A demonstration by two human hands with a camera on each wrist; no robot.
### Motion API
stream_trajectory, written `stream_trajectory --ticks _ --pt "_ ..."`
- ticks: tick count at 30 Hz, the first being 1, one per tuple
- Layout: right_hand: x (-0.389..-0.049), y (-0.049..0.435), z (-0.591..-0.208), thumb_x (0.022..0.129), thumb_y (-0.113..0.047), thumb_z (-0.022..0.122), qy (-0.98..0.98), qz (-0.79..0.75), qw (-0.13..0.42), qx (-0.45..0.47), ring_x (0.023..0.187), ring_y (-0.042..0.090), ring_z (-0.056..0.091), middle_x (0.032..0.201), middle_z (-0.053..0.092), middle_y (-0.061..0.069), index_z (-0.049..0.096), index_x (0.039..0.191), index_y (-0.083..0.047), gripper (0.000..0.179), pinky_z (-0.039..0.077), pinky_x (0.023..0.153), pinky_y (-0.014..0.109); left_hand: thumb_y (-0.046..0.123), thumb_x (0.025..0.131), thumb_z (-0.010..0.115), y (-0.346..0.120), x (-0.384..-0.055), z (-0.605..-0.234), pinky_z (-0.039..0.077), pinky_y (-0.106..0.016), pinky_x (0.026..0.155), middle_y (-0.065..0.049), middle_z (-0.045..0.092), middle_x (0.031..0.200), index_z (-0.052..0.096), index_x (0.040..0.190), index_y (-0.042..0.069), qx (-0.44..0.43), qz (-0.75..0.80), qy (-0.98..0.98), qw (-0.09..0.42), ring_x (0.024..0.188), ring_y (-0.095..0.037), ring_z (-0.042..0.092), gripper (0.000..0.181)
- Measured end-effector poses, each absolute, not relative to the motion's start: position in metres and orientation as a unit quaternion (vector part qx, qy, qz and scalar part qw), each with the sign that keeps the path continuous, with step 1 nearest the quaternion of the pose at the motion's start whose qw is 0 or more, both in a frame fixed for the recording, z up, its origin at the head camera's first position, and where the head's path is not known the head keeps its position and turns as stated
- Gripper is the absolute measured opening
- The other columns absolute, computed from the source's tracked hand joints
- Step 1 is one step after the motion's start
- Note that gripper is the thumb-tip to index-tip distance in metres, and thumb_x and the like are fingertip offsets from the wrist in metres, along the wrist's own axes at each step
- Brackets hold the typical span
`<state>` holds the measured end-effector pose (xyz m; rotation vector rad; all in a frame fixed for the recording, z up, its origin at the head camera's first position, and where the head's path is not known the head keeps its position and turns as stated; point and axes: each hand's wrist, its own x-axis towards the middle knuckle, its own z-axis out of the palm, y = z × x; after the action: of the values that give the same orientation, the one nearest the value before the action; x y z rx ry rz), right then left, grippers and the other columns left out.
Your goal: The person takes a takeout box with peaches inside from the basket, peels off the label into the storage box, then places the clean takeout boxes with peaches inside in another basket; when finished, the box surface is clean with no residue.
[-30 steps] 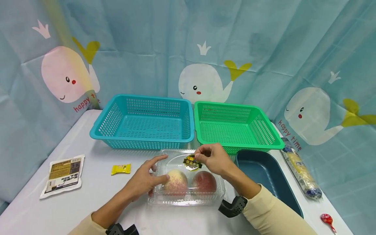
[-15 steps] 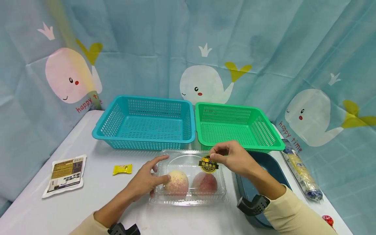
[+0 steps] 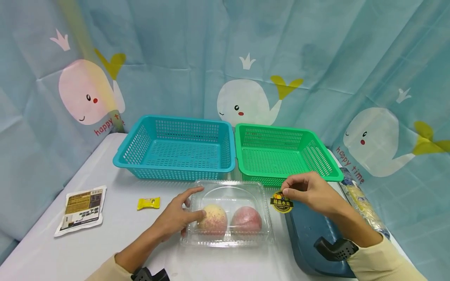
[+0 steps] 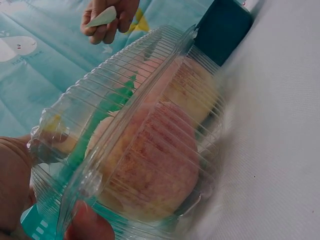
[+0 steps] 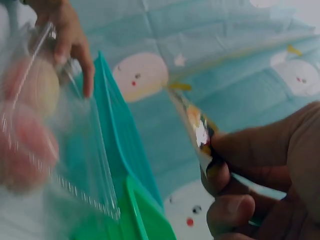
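white table [image 3: 121,238] — clear box [image 3: 226,193] on it; left hand [image 3: 177,215] — spread fingers gripping box's left end; right hand [image 3: 312,194]: thumb and fingertip pinched together; peaches [image 3: 213,220]: two, inside box; sticker [image 3: 281,203]: in that pinch, right of box

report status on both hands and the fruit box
Left hand gripping clear box, two peaches inside. Right hand pinching round sticker, apart from box. Dark blue tray nearby, nothing seen blocking.

Far: blue plastic basket [image 3: 184,154], left of green plastic basket [image 3: 275,158]. Left: small yellow shiny packet [image 3: 149,203], flat brown-and-white bag [image 3: 82,210].
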<state>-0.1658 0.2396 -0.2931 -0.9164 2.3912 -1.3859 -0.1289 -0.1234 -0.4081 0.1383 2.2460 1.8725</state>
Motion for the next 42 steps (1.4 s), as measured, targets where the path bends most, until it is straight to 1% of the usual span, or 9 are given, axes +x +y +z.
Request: stream_trajectory --ticks 7,13,21,26,30,32,37,39,42 --pt "-0.171 0.274 -0.304 0.094 0.009 0.054 0.774 -0.488 0.125 -0.383 0.069 0.024 0.060 0.084 0.062 0.015 0.066 0.094 -0.002 0.017 0.053 0.060 0.035 0.014 0.079 0.079 -0.123 -0.129 -0.408 0.041 -0.028 0.034 -0.021 0.034 0.113 0.047 0.143 0.021 0.043 0.638 0.761 0.109 0.044 -0.015 0.036 0.071" --pt "-0.174 0.298 -0.320 0.094 0.009 0.053 0.785 -0.479 0.132 -0.371 0.067 0.025 0.057 0.083 0.061 0.013 0.066 0.093 -0.005 0.019 0.051 0.059 0.035 0.014 0.080 0.078 -0.124 -0.129 -0.408 0.041 -0.028 0.033 -0.021 0.034 0.112 0.046 0.143 0.021 0.046 0.641 0.758 0.112 0.042 -0.014 0.034 0.072" --pt "-0.185 0.322 -0.342 0.094 0.012 0.050 0.770 -0.493 0.167 -0.370 0.067 0.026 0.058 0.082 0.062 0.018 0.065 0.093 0.000 0.019 0.052 0.058 0.037 0.013 0.080 0.078 -0.124 -0.129 -0.408 0.040 -0.029 0.033 -0.021 0.034 0.112 0.046 0.143 0.022 0.048 0.641 0.757 0.113 0.042 -0.014 0.033 0.072" --pt "-0.192 0.334 -0.358 0.096 0.004 0.053 0.790 -0.478 0.184 -0.337 0.053 0.024 0.042 0.079 0.059 0.018 0.066 0.094 -0.001 0.014 0.039 0.043 0.035 0.013 0.080 0.078 -0.124 -0.129 -0.408 0.040 -0.029 0.033 -0.022 0.035 0.113 0.046 0.143 0.023 0.048 0.641 0.758 0.113 0.043 -0.014 0.034 0.072" --pt "-0.197 0.341 -0.373 0.096 -0.004 0.057 0.814 -0.462 0.202 -0.287 0.045 0.019 0.030 0.073 0.054 0.023 0.066 0.092 -0.002 0.011 0.030 0.038 0.035 0.013 0.079 0.078 -0.123 -0.130 -0.409 0.040 -0.029 0.033 -0.021 0.035 0.114 0.047 0.143 0.023 0.048 0.640 0.758 0.111 0.045 -0.014 0.035 0.072" --pt "-0.198 0.344 -0.380 0.096 -0.006 0.058 0.824 -0.454 0.204 -0.272 0.049 0.020 0.036 0.072 0.055 0.019 0.066 0.093 -0.001 0.010 0.035 0.042 0.035 0.013 0.079 0.078 -0.124 -0.130 -0.409 0.040 -0.029 0.033 -0.021 0.035 0.114 0.047 0.143 0.023 0.049 0.642 0.757 0.112 0.044 -0.014 0.035 0.072" --pt "-0.200 0.349 -0.392 0.095 -0.007 0.061 0.847 -0.430 0.194 -0.244 0.056 0.014 0.043 0.075 0.058 0.006 0.067 0.092 0.000 0.010 0.039 0.047 0.031 0.013 0.080 0.078 -0.124 -0.130 -0.410 0.041 -0.030 0.033 -0.021 0.034 0.114 0.046 0.144 0.023 0.050 0.645 0.754 0.116 0.044 -0.014 0.035 0.072" --pt "-0.201 0.350 -0.394 0.094 -0.008 0.062 0.856 -0.419 0.190 -0.235 0.057 0.009 0.042 0.074 0.058 0.005 0.068 0.092 -0.001 0.009 0.038 0.047 0.029 0.013 0.080 0.078 -0.124 -0.130 -0.409 0.041 -0.030 0.033 -0.021 0.034 0.113 0.046 0.144 0.022 0.048 0.644 0.755 0.115 0.044 -0.015 0.035 0.072" --pt "-0.203 0.351 -0.398 0.093 -0.010 0.063 0.864 -0.403 0.191 -0.233 0.063 0.010 0.049 0.078 0.062 0.004 0.069 0.091 -0.002 0.010 0.043 0.053 0.027 0.013 0.079 0.078 -0.123 -0.130 -0.408 0.041 -0.030 0.033 -0.021 0.034 0.112 0.046 0.144 0.021 0.046 0.640 0.758 0.113 0.044 -0.015 0.036 0.073"
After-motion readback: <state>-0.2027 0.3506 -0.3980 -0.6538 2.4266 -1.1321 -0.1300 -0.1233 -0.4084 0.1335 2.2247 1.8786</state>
